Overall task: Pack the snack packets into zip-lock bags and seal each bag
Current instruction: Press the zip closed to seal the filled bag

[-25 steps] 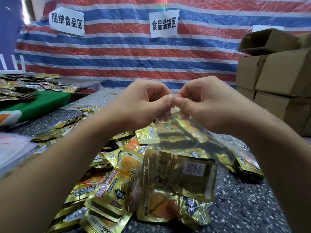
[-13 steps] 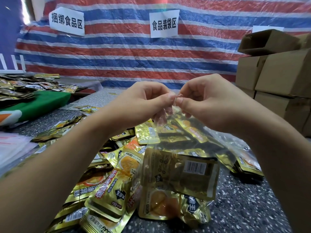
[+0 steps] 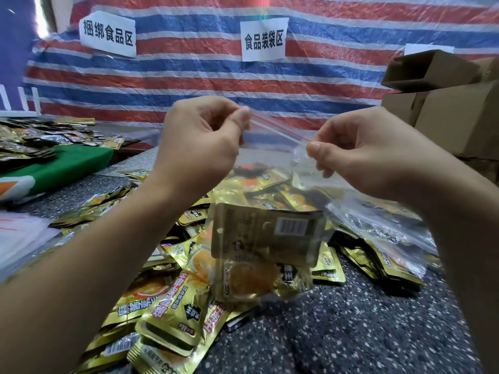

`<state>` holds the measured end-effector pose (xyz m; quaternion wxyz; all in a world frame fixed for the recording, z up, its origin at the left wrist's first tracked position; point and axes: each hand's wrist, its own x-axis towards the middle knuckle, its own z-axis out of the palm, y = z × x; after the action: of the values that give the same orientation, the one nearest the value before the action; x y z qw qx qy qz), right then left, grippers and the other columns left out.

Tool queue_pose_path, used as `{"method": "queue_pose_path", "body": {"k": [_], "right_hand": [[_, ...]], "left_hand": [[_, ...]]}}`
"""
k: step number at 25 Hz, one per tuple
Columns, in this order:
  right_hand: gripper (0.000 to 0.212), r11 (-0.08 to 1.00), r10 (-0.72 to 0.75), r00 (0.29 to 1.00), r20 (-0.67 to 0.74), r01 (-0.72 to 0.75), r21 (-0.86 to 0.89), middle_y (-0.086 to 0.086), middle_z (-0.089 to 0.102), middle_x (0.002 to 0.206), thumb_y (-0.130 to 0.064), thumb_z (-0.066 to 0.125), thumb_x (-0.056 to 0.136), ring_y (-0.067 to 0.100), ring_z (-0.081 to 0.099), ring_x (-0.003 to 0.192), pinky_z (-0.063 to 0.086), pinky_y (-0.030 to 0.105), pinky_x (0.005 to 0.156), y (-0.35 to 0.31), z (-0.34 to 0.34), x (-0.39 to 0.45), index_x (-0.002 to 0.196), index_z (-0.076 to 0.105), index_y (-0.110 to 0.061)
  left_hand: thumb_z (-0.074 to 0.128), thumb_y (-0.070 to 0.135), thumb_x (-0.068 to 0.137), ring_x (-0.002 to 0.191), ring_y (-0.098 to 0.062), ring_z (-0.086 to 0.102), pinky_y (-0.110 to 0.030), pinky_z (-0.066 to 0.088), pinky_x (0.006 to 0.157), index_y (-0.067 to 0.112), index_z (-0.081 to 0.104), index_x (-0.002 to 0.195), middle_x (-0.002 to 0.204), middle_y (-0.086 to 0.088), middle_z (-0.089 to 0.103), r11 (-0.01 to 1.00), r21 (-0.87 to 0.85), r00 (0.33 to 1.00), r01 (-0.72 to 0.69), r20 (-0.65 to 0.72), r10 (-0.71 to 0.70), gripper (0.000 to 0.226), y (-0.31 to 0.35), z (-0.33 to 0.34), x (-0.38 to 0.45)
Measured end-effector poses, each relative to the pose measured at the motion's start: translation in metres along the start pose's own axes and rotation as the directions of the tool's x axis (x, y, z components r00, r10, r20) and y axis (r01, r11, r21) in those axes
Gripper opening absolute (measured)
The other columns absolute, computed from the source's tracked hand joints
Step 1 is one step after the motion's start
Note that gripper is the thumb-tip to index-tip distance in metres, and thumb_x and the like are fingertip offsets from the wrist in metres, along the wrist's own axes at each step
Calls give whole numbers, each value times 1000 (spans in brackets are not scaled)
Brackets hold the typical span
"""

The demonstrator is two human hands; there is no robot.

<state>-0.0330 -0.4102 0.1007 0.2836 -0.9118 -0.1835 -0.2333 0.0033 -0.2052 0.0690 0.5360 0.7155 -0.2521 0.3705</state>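
A clear zip-lock bag (image 3: 270,184) holding gold snack packets (image 3: 266,247) hangs above the heaped packets (image 3: 167,314) on the speckled table (image 3: 351,333), its red-lined top pinched between left hand (image 3: 199,147) and right hand (image 3: 361,155), fingertips partly hidden.

Left paper sign (image 3: 108,33) reads 捆绑食品区, middle sign (image 3: 264,39) reads 食品装袋区

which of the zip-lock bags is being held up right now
The zip-lock bag with gold packets, pinched at its red-lined top by left hand and right hand; the others lie on the table.
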Motion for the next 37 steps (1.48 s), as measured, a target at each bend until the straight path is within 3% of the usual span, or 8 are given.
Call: {"method": "queue_pose_path", "body": {"k": [15, 19, 22, 24, 26, 29, 33, 37], "right_hand": [[18, 998, -23, 1000, 14, 24, -57, -16, 68, 70, -30, 66, 92, 7, 61, 60, 51, 30, 59, 14, -1, 3, 74, 66, -26], [19, 999, -20, 998, -56, 18, -49, -20, 67, 68, -28, 67, 92, -1, 59, 58, 45, 27, 57, 17, -7, 3, 73, 66, -28], [7, 998, 57, 997, 53, -57, -1, -12, 69, 86, -24, 66, 92, -1, 64, 80, 51, 26, 70, 23, 0, 6, 89, 64, -30], [28, 987, 81, 984, 160, -102, 127, -8, 66, 111, -28, 69, 87, 7, 65, 101, 54, 29, 84, 24, 12, 7, 111, 56, -28], [54, 993, 21, 965, 261, -50, 105, -10, 66, 113, -45, 74, 78, 3, 67, 96, 56, 26, 82, 25, 26, 8, 125, 50, -34], [42, 1000, -30, 908, 417, 26, 15, -18, 69, 102, -46, 79, 76, -3, 67, 81, 54, 15, 71, 21, 51, 4, 110, 55, -50], [3, 997, -11, 903, 430, 42, -61, -14, 72, 86, -29, 72, 88, 6, 67, 75, 54, 20, 67, 24, 71, 2, 89, 69, -27], [20, 963, 124, 920, 372, -202, 179, -7, 69, 64, -13, 67, 93, 1, 64, 57, 50, 17, 53, 28, 60, 12, 74, 69, -21]], "left_hand": [[56, 26, 98, 62, -12, 53, -36, 48, 64, 15, 66, 78, 66, 0, 60, 992, 63, 975, 112, -201, -98, 25, -42, -20, 17], [46, 23, 103, 62, -11, 60, -31, 50, 61, 17, 57, 82, 71, 0, 61, 978, -81, 976, 190, -92, -197, 25, -34, -13, 14], [35, 23, 107, 61, -18, 67, -32, 56, 61, 15, 47, 90, 69, 1, 65, 919, -273, 958, 284, 44, -283, 22, -24, -1, 9], [33, 23, 107, 56, -20, 64, -32, 56, 57, 14, 45, 91, 64, 1, 64, 889, -339, 951, 310, 116, -287, 22, -20, 5, 4], [34, 22, 106, 53, -20, 62, -31, 54, 54, 13, 45, 90, 61, 0, 62, 876, -359, 944, 322, 198, -266, 22, -19, 9, -1], [37, 22, 105, 49, -20, 58, -28, 51, 50, 13, 49, 90, 60, -2, 60, 879, -360, 931, 314, 297, -211, 22, -22, 16, -6], [42, 25, 103, 47, -17, 59, -25, 50, 48, 14, 56, 92, 59, -2, 64, 905, -322, 928, 278, 332, -167, 20, -28, 21, -8], [40, 33, 104, 65, -14, 66, -25, 52, 56, 20, 56, 93, 78, -2, 68, 901, -278, 941, 332, 33, -336, 23, -41, 18, 2]]}}
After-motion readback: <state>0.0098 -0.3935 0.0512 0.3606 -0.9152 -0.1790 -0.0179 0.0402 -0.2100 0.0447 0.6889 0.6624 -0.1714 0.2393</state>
